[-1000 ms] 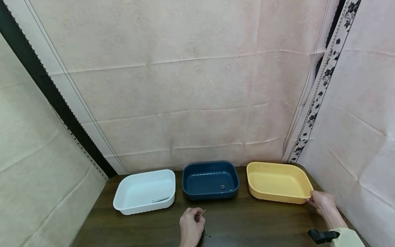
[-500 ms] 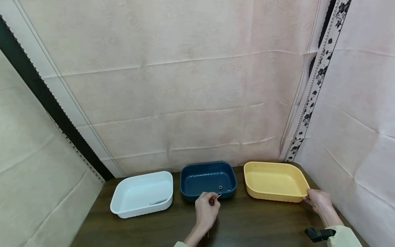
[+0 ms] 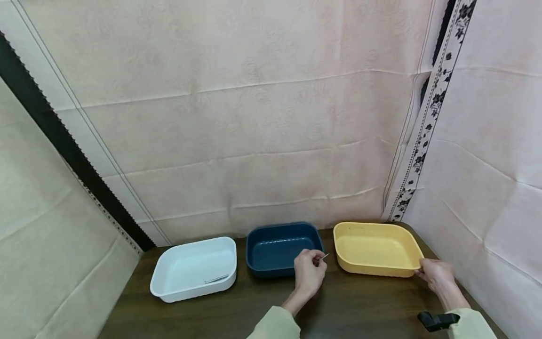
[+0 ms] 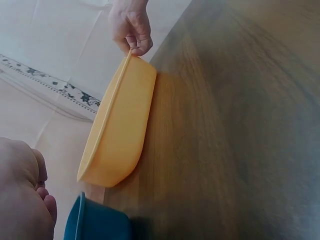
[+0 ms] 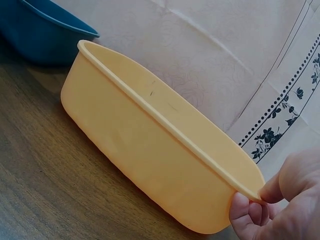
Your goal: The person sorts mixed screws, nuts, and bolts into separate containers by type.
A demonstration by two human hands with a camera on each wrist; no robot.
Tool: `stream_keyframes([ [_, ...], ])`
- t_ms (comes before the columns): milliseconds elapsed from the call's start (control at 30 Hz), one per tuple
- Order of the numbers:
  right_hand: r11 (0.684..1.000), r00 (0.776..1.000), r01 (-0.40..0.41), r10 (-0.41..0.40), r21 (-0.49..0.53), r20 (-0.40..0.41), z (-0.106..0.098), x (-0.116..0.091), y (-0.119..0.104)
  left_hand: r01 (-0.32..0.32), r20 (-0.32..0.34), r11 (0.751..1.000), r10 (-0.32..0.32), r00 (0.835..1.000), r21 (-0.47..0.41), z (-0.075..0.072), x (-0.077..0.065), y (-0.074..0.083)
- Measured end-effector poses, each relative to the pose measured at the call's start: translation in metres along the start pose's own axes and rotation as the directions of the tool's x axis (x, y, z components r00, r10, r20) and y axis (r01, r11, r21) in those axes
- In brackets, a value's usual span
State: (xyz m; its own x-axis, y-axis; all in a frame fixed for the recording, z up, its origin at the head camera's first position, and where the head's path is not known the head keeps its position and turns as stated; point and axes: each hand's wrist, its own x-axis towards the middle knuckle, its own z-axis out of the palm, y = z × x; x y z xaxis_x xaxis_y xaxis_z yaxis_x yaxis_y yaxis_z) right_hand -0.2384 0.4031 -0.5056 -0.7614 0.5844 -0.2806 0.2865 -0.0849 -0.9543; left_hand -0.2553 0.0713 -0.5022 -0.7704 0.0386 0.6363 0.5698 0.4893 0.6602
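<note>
My left hand [image 3: 308,272] pinches a thin, screw-like metal piece [image 3: 325,256] above the front right corner of the blue tray [image 3: 271,272]. Its tip sticks out to the right of the fingers; the rest is hidden. My right hand [image 3: 438,278] pinches the front right rim of the yellow tray [image 3: 377,270]. In the right wrist view, thumb and fingers hold the yellow rim [image 5: 165,121] from both sides. The yellow tray's visible floor bears no loose parts. In the left wrist view, the curled left hand [image 4: 22,192] appears at the lower left, its held piece unseen.
At the left stands a white tray [image 3: 186,296] with thin metal pieces [image 3: 217,278] inside. All three trays stand in a row on a dark wooden table [image 3: 360,306], against a cloth-covered wall [image 3: 262,117]. More cloth hangs at both sides.
My left hand has moved right and away from me, from the table front to the blue tray's right corner, carrying the thin metal piece. My right hand keeps hold of the yellow rim.
</note>
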Motion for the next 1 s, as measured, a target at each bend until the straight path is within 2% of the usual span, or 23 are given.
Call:
stream_keyframes([
  [167,1.0,1.0,0.014,-0.014,-0.001,-0.002,-0.005,0.001,0.001,0.017,0.04,1.0,-0.018,0.999,0.021,0.022,0.008,0.011],
  [500,0.999,1.0,0.028,-0.028,-0.018,-0.001,-0.008,0.002,0.006,0.129,0.115,0.991,-0.133,0.984,0.047,0.054,0.017,0.025],
  [767,0.999,0.999,0.037,-0.037,-0.006,0.001,-0.004,0.0,0.005,0.136,0.097,0.988,-0.143,0.985,0.08,0.073,0.019,0.021],
  [1000,0.999,0.999,0.049,-0.049,-0.008,0.004,0.0,0.0,0.003,0.174,0.092,0.982,-0.18,0.979,0.069,0.078,0.022,0.019],
])
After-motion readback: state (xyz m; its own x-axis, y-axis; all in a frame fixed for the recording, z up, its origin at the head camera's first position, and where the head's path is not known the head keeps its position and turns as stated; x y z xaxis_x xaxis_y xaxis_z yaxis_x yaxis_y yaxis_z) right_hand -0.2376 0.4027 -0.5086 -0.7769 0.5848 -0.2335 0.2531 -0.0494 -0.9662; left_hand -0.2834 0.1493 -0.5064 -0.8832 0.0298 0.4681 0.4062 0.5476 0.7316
